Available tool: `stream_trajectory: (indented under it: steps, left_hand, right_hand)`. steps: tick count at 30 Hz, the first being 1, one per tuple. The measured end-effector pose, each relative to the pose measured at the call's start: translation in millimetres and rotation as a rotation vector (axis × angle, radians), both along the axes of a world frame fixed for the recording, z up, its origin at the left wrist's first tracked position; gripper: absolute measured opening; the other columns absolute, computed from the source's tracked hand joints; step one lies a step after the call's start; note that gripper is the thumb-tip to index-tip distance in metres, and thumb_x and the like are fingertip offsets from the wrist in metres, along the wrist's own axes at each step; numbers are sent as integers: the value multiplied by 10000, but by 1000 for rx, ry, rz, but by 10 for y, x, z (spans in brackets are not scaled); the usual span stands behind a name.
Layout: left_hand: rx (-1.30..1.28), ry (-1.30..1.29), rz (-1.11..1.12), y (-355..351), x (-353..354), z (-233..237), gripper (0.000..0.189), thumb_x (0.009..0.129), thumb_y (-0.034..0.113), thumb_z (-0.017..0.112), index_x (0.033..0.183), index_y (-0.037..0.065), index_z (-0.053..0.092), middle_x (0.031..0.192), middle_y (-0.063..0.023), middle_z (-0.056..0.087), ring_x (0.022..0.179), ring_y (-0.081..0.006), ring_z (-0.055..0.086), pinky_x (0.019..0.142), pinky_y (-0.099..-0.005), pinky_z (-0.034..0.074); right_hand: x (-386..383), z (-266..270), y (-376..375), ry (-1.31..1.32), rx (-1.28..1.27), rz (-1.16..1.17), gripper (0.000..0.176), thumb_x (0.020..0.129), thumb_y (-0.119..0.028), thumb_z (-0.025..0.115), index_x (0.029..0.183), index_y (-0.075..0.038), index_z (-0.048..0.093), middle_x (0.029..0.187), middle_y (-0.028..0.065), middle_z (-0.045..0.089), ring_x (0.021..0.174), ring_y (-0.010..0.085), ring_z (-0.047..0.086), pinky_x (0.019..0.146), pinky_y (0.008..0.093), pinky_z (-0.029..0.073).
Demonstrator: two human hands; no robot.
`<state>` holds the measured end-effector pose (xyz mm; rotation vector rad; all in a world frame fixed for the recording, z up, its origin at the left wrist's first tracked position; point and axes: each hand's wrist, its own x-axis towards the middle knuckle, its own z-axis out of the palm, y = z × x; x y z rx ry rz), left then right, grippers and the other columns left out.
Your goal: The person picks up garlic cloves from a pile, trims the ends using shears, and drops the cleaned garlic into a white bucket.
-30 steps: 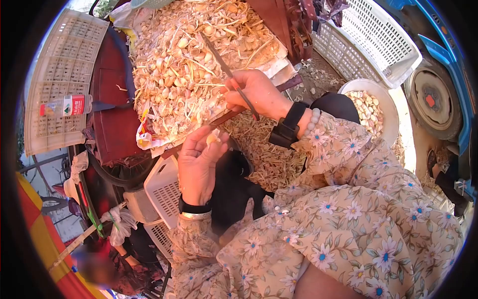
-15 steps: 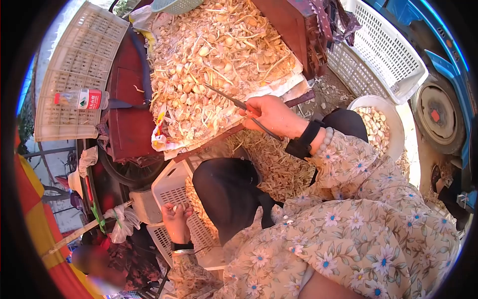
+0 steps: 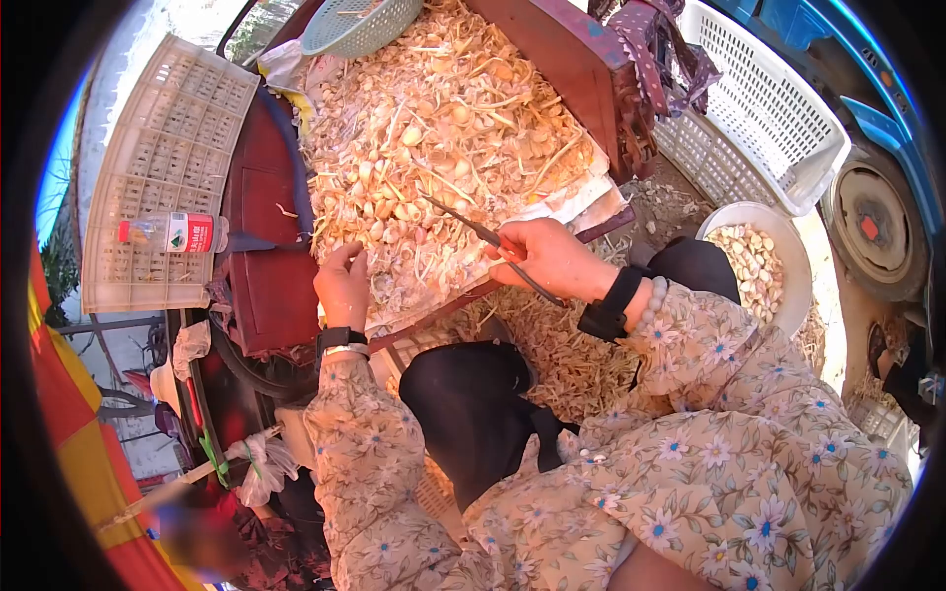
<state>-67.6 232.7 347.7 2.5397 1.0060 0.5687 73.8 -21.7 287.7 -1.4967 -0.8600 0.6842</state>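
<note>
My right hand (image 3: 552,258) is closed around a pair of dark metal scissors (image 3: 461,220). Their narrow blades point up and left over a heap of garlic cloves, skins and dry stalks (image 3: 424,148); a dark handle sticks out below the palm. At the heap's near left edge, my left hand (image 3: 343,288) has bent fingers with a gap between thumb and forefinger, and nothing shows in it. Loose garlic cloves (image 3: 379,202) lie on the heap between both hands.
A white bucket (image 3: 803,258) of cloves stands at right, beside a white crate (image 3: 778,108). A green basket (image 3: 360,34) sits behind the heap. At left, a bottle (image 3: 177,233) lies on a pale crate (image 3: 148,276). Stalk litter (image 3: 576,345) covers the ground near my knees.
My left hand has gone from above the crate beside my knee up to the heap's near left edge, its fingers loosening. My right hand keeps the scissors in nearly the same place.
</note>
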Motion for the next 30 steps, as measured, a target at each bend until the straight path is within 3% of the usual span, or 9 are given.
stream_trajectory:
  steps: [4, 7, 8, 11, 12, 17, 21, 27, 30]
  left_hand:
    - [160, 235, -107, 204, 452, -226, 191, 745, 141, 641, 895, 26, 666, 852, -189, 634, 764, -317, 619, 684, -362, 479]
    - [310, 262, -180, 191, 508, -248, 195, 742, 172, 636, 870, 29, 670, 837, -210, 620, 748, -361, 600, 672, -392, 474]
    - [267, 288, -123, 159, 487, -230, 188, 749, 131, 636, 902, 28, 666, 800, -167, 643, 694, -282, 628, 619, -349, 482]
    - [-287, -106, 54, 77, 314, -194, 221, 755, 83, 640, 968, 23, 647, 771, -105, 647, 663, -180, 633, 585, -280, 490]
    - [-447, -235, 56, -179, 285, -9, 269, 775, 27, 620, 1042, -1, 596, 841, -78, 627, 734, -132, 622, 620, -235, 505]
    - [-855, -667, -80, -648, -7, 115, 251, 820, -61, 507, 1069, -31, 528, 1039, -136, 570, 953, -221, 590, 788, -274, 507]
    - [-1195, -858, -111, -987, -124, 179, 151, 831, -41, 534, 982, -35, 532, 1007, -112, 566, 954, -240, 585, 842, -309, 500]
    - [-982, -800, -200, -1286, -115, 147, 184, 836, -19, 553, 1008, 27, 504, 1004, -82, 564, 924, -194, 577, 841, -325, 505]
    - [-943, -812, -115, -1382, -77, 174, 239, 829, -43, 548, 1049, 24, 484, 1027, -80, 546, 946, -186, 563, 864, -332, 489]
  right_hand:
    - [36, 43, -2, -37, 7, 7, 294, 662, -270, 663, 769, -10, 578, 679, 156, 581, 654, 306, 574, 603, 356, 442]
    - [44, 128, -28, -61, -38, 39, 302, 654, -275, 667, 778, -12, 584, 683, 158, 583, 666, 311, 578, 605, 362, 442]
    - [45, 141, -31, -68, -48, 51, 304, 654, -274, 669, 780, -11, 585, 688, 159, 586, 670, 311, 580, 606, 362, 442]
    - [48, 219, -73, -56, -51, 61, 301, 656, -269, 671, 784, -10, 586, 698, 161, 592, 676, 314, 580, 608, 362, 441]
    - [38, 239, -92, -46, -49, 62, 299, 657, -266, 671, 785, -10, 587, 700, 162, 594, 677, 316, 580, 608, 362, 440]
    - [-20, 264, -88, -170, -76, 29, 303, 686, -272, 670, 817, -9, 597, 758, 168, 610, 737, 334, 588, 645, 379, 454]
    - [-99, 166, -76, -368, -75, -33, 326, 710, -298, 660, 870, -21, 602, 829, 159, 611, 800, 331, 590, 684, 398, 465]
    - [-149, 192, -114, -488, -63, -77, 326, 718, -315, 643, 865, -28, 597, 836, 131, 600, 799, 309, 590, 699, 395, 472]
    - [-172, 196, -125, -536, -16, -77, 325, 714, -319, 645, 850, -29, 596, 818, 130, 591, 790, 304, 591, 683, 395, 476]
